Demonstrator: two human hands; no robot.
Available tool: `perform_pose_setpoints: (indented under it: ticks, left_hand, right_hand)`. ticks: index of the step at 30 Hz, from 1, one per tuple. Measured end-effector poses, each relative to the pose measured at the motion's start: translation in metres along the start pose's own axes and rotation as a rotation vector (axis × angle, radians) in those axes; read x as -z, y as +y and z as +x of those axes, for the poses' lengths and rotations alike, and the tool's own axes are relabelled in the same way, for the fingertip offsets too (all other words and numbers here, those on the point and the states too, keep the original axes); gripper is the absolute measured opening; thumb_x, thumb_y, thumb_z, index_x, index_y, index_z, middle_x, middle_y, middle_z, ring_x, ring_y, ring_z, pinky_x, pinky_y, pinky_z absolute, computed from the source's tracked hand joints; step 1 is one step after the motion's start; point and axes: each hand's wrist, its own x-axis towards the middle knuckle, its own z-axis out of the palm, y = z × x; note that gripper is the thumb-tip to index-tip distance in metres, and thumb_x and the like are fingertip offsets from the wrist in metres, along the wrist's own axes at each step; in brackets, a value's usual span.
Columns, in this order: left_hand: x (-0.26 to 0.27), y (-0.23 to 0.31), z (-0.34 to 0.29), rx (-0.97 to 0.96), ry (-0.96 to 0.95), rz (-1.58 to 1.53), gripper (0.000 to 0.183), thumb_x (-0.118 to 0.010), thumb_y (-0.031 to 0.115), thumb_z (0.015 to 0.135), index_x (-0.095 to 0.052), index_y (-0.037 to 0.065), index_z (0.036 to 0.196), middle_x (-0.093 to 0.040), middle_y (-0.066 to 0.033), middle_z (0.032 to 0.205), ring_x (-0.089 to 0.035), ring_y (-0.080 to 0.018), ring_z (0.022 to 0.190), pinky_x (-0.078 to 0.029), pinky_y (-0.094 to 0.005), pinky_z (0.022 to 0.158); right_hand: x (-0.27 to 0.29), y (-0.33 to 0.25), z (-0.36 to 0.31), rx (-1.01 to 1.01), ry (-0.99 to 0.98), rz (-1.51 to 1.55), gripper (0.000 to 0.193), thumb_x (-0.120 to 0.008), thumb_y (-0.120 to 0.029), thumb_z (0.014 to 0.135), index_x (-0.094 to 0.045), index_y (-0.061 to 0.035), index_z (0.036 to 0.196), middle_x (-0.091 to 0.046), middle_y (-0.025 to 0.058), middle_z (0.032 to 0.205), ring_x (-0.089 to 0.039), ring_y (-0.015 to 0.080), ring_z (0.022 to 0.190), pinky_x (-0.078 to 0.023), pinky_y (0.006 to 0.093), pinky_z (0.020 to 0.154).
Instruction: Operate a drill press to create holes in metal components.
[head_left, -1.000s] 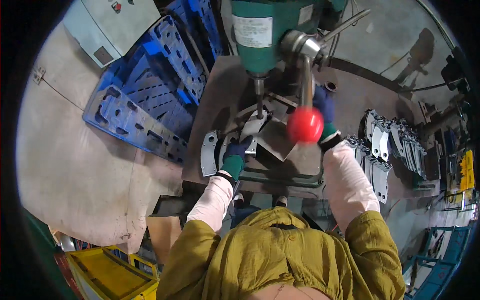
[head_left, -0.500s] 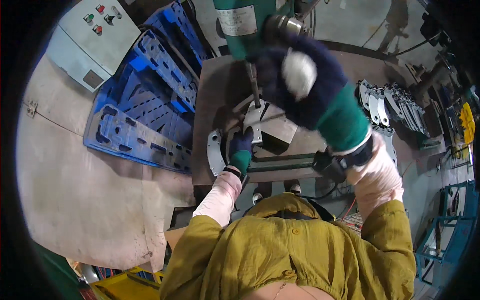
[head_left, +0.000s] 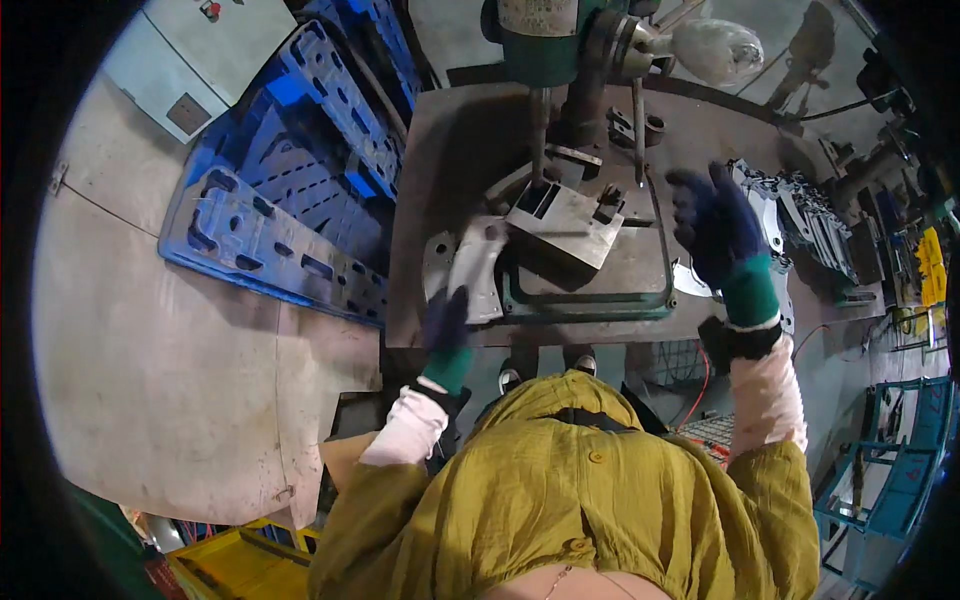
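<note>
My left hand (head_left: 445, 322), in a dark blue glove with a green cuff, grips the lower end of a curved metal plate (head_left: 482, 262) with a hole near its top. Motion blurs that plate. Just left of it, another curved plate (head_left: 437, 262) lies on the table. A metal block fixture (head_left: 570, 228) sits under the green drill press (head_left: 540, 55), right of the held plate. My gloved right hand (head_left: 718, 225) hovers over the table's right part with fingers apart, holding nothing. Beside it, a pile of curved metal plates (head_left: 805, 225) covers the table's right end.
A plastic-wrapped ball (head_left: 718, 52) caps the press's handle. The green base frame (head_left: 590, 308) borders the fixture on the brown table (head_left: 420, 170). Blue plastic pallets (head_left: 270, 240) and a grey control box (head_left: 185, 70) stand left. A blue rack (head_left: 885, 450) is at right.
My right hand has left the press handle and moved right, toward the pile. My left hand has drawn the plate out of the fixture, left and toward me.
</note>
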Motion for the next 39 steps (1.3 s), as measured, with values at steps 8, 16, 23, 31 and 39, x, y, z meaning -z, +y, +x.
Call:
perform_pose_setpoints:
  ticks: [8,16,23,31,39]
  left_hand:
    - [0.003,-0.047,0.01,0.288,0.193,-0.214,0.073,-0.059,0.055,0.09,-0.051,-0.002,0.134,-0.052,-0.0224,0.137,-0.053,-0.0374,0.12,-0.039,-0.0417,0.104]
    - [-0.035,-0.188,0.067,0.193,0.414,0.409,0.073,-0.055,0.055,0.088,-0.047,0.004,0.14,-0.047,-0.0229,0.142,-0.046,-0.0402,0.129,-0.036,-0.0474,0.107]
    - [-0.027,-0.195,0.086,0.077,0.319,0.064,0.065,-0.06,0.048,0.089,-0.049,0.008,0.139,-0.058,-0.0185,0.132,-0.06,-0.0374,0.112,-0.047,-0.0465,0.095]
    - [-0.013,-0.144,0.062,-0.445,0.184,1.062,0.046,-0.062,0.026,0.093,-0.053,0.002,0.131,-0.064,-0.0202,0.117,-0.063,-0.034,0.106,-0.054,-0.04,0.081]
    - [0.007,-0.088,0.046,-0.351,0.484,0.759,0.05,-0.064,0.036,0.088,-0.057,0.008,0.129,-0.062,-0.0269,0.116,-0.061,-0.0385,0.105,-0.051,-0.0452,0.085]
  right_hand:
    - [0.149,0.059,-0.031,0.026,0.326,0.114,0.044,-0.051,-0.044,0.098,-0.062,-0.0029,0.112,-0.065,0.0035,0.082,-0.061,0.016,0.073,-0.049,0.0272,0.065]
    - [0.197,0.068,-0.046,-0.053,0.288,0.097,0.04,-0.053,-0.044,0.096,-0.064,-0.0061,0.104,-0.064,0.0042,0.082,-0.06,0.0204,0.068,-0.05,0.032,0.061]
    - [0.225,0.078,-0.06,0.237,0.627,-1.985,0.089,-0.075,-0.042,0.075,-0.034,-0.0096,0.147,-0.054,0.0187,0.133,-0.053,0.0369,0.121,-0.042,0.0448,0.101]
    - [0.238,0.074,-0.021,-0.007,0.699,-1.707,0.062,-0.055,-0.053,0.086,-0.056,-0.0054,0.126,-0.068,0.0202,0.107,-0.065,0.0397,0.097,-0.048,0.049,0.088]
    - [0.201,0.081,0.047,-0.27,0.698,-1.759,0.042,-0.055,-0.046,0.087,-0.074,-0.0118,0.102,-0.068,0.0174,0.111,-0.065,0.0338,0.106,-0.049,0.0448,0.091]
